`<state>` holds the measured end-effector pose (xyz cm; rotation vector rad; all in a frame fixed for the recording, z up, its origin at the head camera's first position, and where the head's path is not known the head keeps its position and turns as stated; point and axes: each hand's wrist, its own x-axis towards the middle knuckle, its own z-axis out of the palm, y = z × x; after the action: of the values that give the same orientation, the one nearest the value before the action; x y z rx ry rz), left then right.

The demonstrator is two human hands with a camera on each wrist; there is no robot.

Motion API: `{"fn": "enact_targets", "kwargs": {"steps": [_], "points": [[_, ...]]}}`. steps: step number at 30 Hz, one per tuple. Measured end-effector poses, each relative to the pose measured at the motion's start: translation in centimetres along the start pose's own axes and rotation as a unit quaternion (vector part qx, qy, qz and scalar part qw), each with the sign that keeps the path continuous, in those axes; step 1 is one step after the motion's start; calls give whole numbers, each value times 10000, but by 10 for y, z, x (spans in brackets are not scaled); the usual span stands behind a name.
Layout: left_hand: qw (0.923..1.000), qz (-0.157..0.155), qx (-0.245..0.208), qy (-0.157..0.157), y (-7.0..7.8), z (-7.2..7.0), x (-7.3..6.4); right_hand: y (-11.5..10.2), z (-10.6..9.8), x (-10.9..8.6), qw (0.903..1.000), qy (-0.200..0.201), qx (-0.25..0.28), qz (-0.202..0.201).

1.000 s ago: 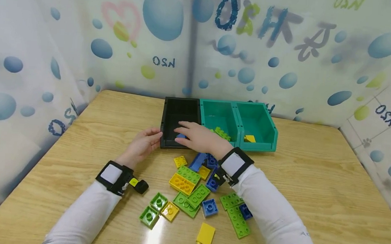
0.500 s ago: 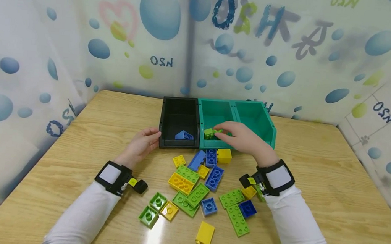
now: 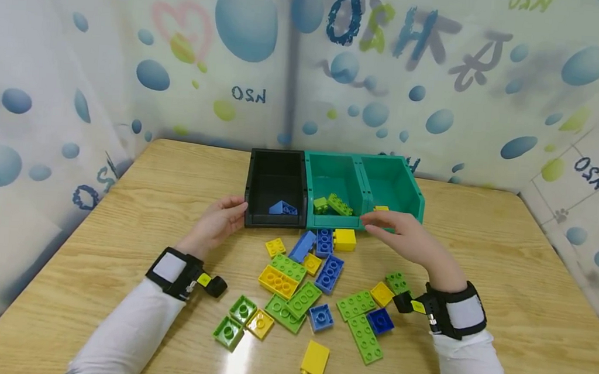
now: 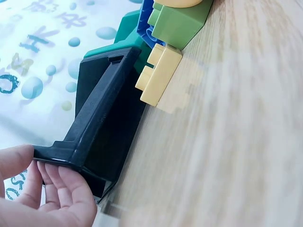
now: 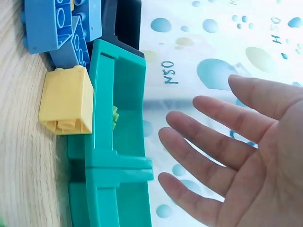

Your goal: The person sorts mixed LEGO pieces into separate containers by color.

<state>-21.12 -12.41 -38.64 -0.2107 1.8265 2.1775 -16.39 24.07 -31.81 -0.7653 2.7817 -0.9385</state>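
My left hand holds the front left corner of the black bin; in the left wrist view its thumb lies over the rim, with the fingers curled under it. One blue piece lies inside that bin. Over the front of the right teal bin hovers my right hand, fingers spread and nothing held, as the right wrist view shows. Behind the hand a yellow brick partly shows. The middle teal bin holds green bricks.
Loose building bricks lie on the wooden table before the bins: a yellow brick near the teal front, blue bricks, green bricks and a yellow brick nearest me. A printed curtain stands behind.
My right hand has moved from above the black bin, across the middle teal bin, to the front of the right one, uncovering the blue piece and green bricks. The left hand stays put.
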Motion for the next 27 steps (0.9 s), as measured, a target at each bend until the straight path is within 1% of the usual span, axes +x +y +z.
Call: {"fn": "enact_targets", "kwargs": {"steps": [8, 14, 18, 20, 22, 24, 26, 27], "points": [[10000, -69, 18, 35, 0, 1, 0, 4, -1, -29, 9994, -166, -155, 276], [9999, -38, 33, 88, 0, 1, -1, 10, -5, -38, 9992, -220, -46, 326], [9999, -50, 94, 126, 0, 1, 0, 15, -10, -43, 9983, -293, -76, 497], [9999, -47, 94, 118, -1, 1, 0, 18, -13, -46, 9966, -451, -229, 647], [9999, -35, 72, 122, -1, 1, 0, 20, -14, -47, 9924, -775, -347, 889], [9999, -14, 66, 106, -1, 1, -1, 22, -12, -47, 9848, -1172, -494, 1180], [9999, -3, 40, 117, -1, 1, -1, 23, -7, -46, 9745, -1562, -598, 1495], [9999, 3, 37, 129, -1, 0, -1, 24, -5, -45, 9699, -1728, -654, 1584]]}}
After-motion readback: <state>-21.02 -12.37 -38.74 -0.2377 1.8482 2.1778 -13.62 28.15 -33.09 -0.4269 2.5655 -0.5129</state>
